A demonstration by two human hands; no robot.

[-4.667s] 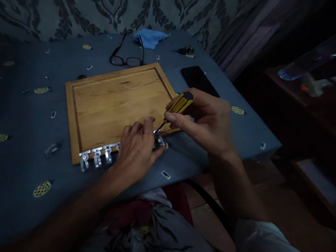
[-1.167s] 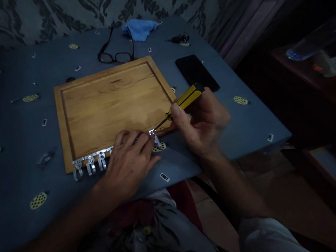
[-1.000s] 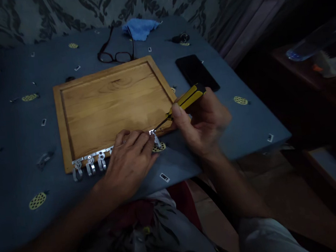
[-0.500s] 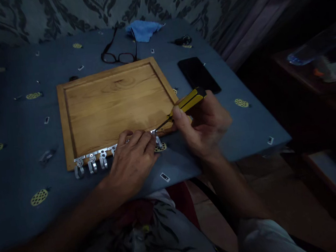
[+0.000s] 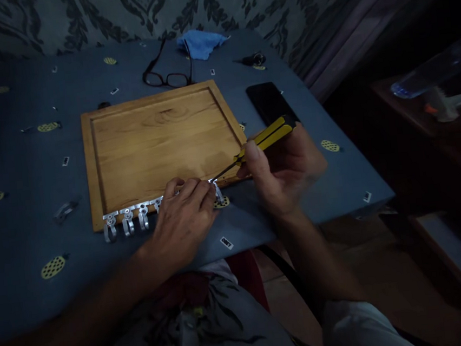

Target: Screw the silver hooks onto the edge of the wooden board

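A wooden panel with a raised frame (image 5: 162,141) lies on the table. Along its near edge runs a metal hook rail (image 5: 144,216) with several curved silver hooks. My left hand (image 5: 187,212) is closed over the rail, its fingers pressed on the near edge of the panel and hiding part of the rail. A yellow and black screwdriver (image 5: 270,136) is gripped in my right hand (image 5: 289,170), handle slanting up to the right. Its tip meets the rail near its right end, just beside my left fingertips; the screw there is too small to make out.
Behind the panel lie eyeglasses (image 5: 170,80), a blue cloth (image 5: 203,43) and a dark object with a thin pointed end (image 5: 255,59). A black phone (image 5: 270,103) sits to the right. A clear plastic piece (image 5: 66,210) rests at left. The table's right edge (image 5: 349,131) slants toward me.
My right hand and the screwdriver handle have shifted slightly right and up, while the tip stays at the rail. My left hand keeps its place. The whole view has tilted slightly.
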